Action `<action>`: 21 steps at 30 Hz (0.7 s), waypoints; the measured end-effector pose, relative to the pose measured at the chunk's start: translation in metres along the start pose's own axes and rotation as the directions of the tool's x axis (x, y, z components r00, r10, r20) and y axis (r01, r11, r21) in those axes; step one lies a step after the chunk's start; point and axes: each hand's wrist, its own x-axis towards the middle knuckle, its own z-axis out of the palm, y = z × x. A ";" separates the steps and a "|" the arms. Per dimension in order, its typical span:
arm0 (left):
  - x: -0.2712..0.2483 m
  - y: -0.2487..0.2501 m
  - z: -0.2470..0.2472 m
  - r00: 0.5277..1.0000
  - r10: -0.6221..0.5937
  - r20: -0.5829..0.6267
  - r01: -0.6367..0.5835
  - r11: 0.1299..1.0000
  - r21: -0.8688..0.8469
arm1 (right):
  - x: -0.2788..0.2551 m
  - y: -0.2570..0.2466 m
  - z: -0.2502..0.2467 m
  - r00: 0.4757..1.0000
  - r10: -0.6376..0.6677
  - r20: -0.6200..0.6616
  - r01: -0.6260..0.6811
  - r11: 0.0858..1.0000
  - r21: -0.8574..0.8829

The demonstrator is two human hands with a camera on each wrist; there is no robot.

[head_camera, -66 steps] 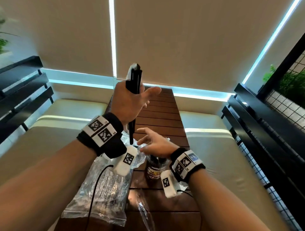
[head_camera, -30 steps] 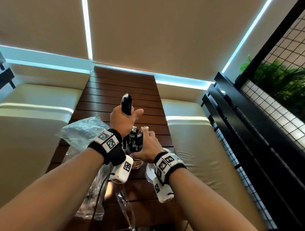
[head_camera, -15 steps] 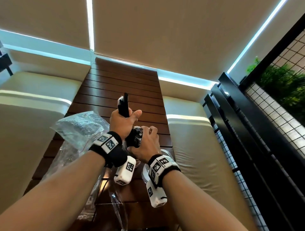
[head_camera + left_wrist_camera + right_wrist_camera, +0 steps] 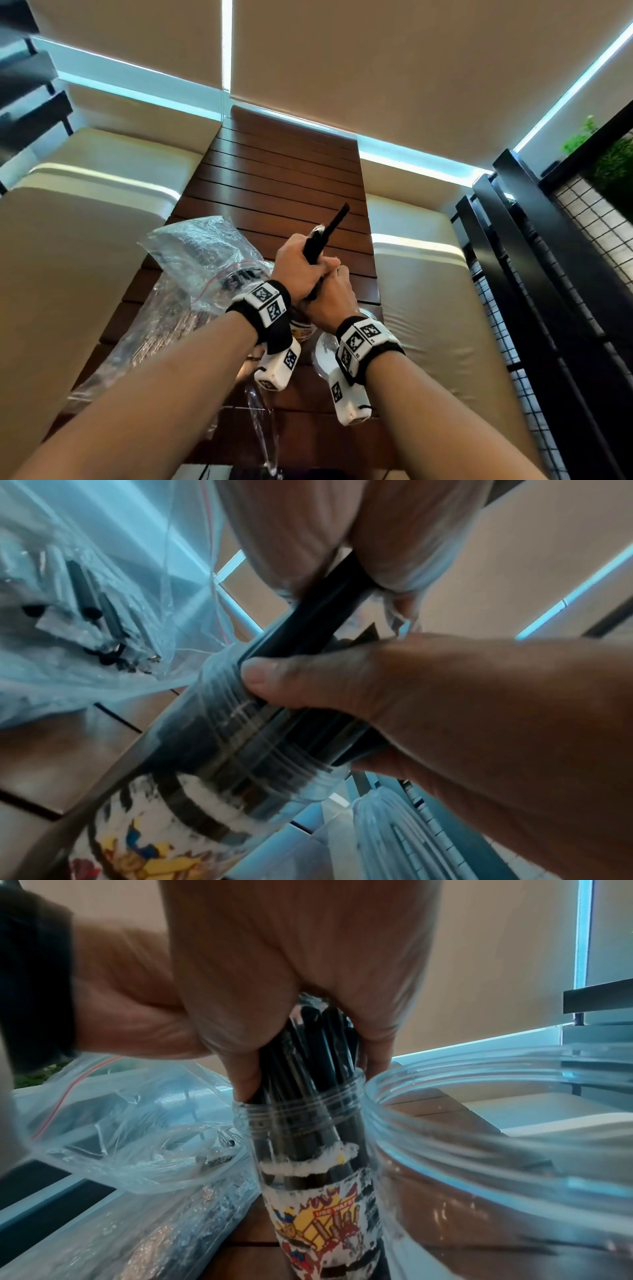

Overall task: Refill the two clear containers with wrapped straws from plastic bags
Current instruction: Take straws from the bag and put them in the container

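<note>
A narrow clear jar [image 4: 308, 1153] with a cartoon label stands on the wooden table, packed with black wrapped straws [image 4: 308, 1053]. My left hand [image 4: 306, 270] grips a bundle of the straws [image 4: 325, 233] above the jar, and the bundle tilts to the right. My right hand [image 4: 334, 293] curls round the straws at the jar mouth, its thumb [image 4: 260, 674] against the rim. In the left wrist view the jar [image 4: 240, 753] lies below both hands. A second, wider clear container [image 4: 479, 1150] stands empty just right of the jar.
A clear plastic bag [image 4: 198, 253] holding more wrapped straws [image 4: 89, 601] lies left of the jar, over another crumpled bag [image 4: 144, 346]. Cream cushions [image 4: 85, 240] flank the slatted table [image 4: 284, 178]. A black railing [image 4: 534, 274] runs along the right.
My left hand has come down with the straw bundle to the jar and tilted it rightward. My right hand has closed round the straws at the jar mouth.
</note>
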 end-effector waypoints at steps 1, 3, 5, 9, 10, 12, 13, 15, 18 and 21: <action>-0.002 0.003 0.000 0.999 0.045 -0.006 -0.045 0.998 0.049 | 0.000 0.000 0.002 1.000 -0.010 0.017 0.010 1.000 -0.024; -0.007 0.005 0.001 0.992 0.123 -0.013 -0.120 0.982 0.145 | -0.001 0.002 0.003 1.000 -0.007 0.030 0.008 0.999 -0.039; -0.010 -0.001 0.001 0.983 0.177 -0.051 -0.154 0.943 0.295 | -0.002 0.003 0.002 1.000 0.013 0.016 -0.013 1.000 -0.006; -0.013 -0.022 0.003 0.998 0.049 -0.035 -0.034 0.937 0.348 | -0.008 0.001 -0.006 0.998 0.060 -0.010 -0.058 0.989 0.135; -0.013 -0.026 0.004 1.000 0.026 -0.008 -0.022 0.945 0.328 | -0.008 0.001 -0.006 0.999 0.050 0.006 -0.050 0.988 0.148; -0.014 -0.031 0.002 0.998 -0.008 0.054 -0.009 0.956 0.292 | -0.009 0.000 -0.011 0.998 0.012 0.063 -0.024 0.979 0.205; -0.014 -0.033 0.001 0.997 -0.023 0.078 0.001 0.964 0.267 | -0.009 -0.001 -0.016 0.997 -0.010 0.074 -0.009 0.968 0.251; -0.012 -0.037 -0.001 0.995 -0.032 0.093 0.013 0.979 0.203 | -0.009 -0.003 -0.031 0.998 -0.060 0.005 0.055 0.940 0.336; -0.009 -0.041 -0.001 0.994 -0.069 0.090 0.051 0.980 0.194 | -0.011 -0.020 -0.062 0.973 -0.095 -0.209 0.185 0.864 0.468; -0.010 -0.043 0.002 0.988 -0.071 0.137 0.043 0.979 0.200 | -0.008 -0.043 -0.077 0.876 -0.146 -0.460 0.350 0.849 0.395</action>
